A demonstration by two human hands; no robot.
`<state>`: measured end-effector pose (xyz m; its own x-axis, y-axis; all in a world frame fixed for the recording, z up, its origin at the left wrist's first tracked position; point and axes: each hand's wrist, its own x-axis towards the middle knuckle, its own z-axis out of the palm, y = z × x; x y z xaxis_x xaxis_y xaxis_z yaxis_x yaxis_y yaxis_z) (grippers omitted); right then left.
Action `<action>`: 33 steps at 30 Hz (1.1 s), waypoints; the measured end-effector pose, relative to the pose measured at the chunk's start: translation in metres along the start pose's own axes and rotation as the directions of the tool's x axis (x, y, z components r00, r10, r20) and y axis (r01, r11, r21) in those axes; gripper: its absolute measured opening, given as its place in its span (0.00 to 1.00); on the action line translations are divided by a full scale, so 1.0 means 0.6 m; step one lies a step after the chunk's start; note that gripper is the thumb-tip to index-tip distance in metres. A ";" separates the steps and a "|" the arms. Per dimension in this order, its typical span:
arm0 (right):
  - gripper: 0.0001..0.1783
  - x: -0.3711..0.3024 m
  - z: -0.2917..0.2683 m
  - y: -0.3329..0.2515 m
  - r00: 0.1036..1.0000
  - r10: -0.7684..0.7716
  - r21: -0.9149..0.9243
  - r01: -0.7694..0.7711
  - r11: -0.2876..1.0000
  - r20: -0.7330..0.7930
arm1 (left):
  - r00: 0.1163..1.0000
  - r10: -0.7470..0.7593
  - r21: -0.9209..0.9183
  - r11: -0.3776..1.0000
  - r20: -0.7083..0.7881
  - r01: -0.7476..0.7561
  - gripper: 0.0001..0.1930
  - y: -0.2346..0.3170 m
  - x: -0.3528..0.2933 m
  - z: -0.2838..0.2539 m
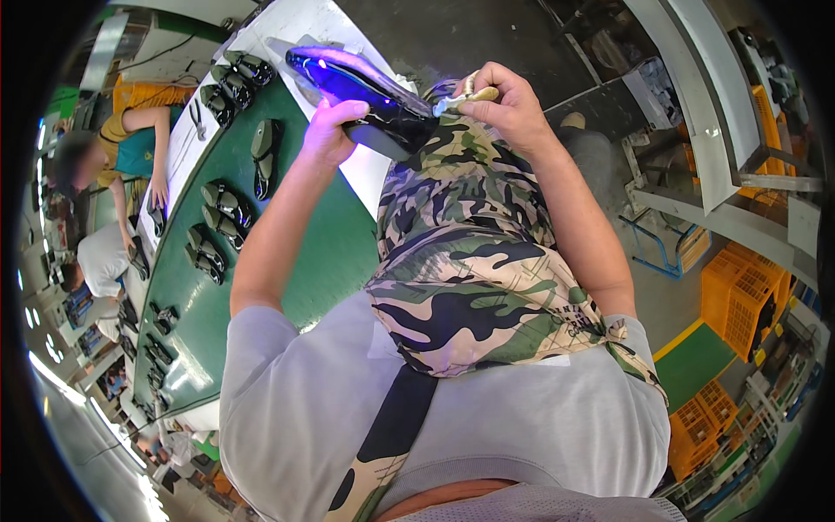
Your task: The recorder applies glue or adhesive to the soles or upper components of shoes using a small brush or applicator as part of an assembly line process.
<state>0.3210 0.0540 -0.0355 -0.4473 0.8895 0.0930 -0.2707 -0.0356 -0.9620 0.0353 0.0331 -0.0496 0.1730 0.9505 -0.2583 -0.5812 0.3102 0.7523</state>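
My left hand (333,132) is closed round the side of a glossy black shoe (396,120), held up tilted above the bench edge. Blue-violet light falls on the shoe's opening and on my thumb. Between the fingers and thumb of my right hand (511,106) is a small tool with a yellowish handle (485,94), pale cloth-like material and a light-blue tip. That tip is at the near right end of the shoe; whether it touches, I cannot tell. A camouflage apron (470,226) covers my front below both hands.
Several dark shoes (226,209) stand in pairs on the green bench top (304,235). Pliers (197,119) lie on its white border. Across the bench, a co-worker's hand (158,187) rests near another shoe. Orange crates (735,291) and metal racks stand to the right.
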 end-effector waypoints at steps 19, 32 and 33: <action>0.10 -0.024 -0.019 0.043 0.773 0.128 0.247 0.038 0.968 -0.622 | 0.940 0.341 0.333 0.889 -0.022 -0.314 0.24 -0.037 0.033 0.137; 0.12 0.000 -0.129 0.019 0.595 0.177 0.302 0.117 0.946 -0.784 | 0.940 0.278 0.580 0.740 0.199 -0.342 0.31 -0.072 0.159 0.292; 0.12 0.001 -0.145 0.015 0.594 0.167 0.302 0.136 0.943 -0.787 | 0.936 0.280 0.586 0.730 0.215 -0.353 0.31 -0.070 0.174 0.307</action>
<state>0.3924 0.0938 -0.0666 0.3602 0.8809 -0.3071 -0.5740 -0.0502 -0.8173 0.2243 0.1229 0.0038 0.1696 0.9805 0.0992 -0.0194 -0.0973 0.9951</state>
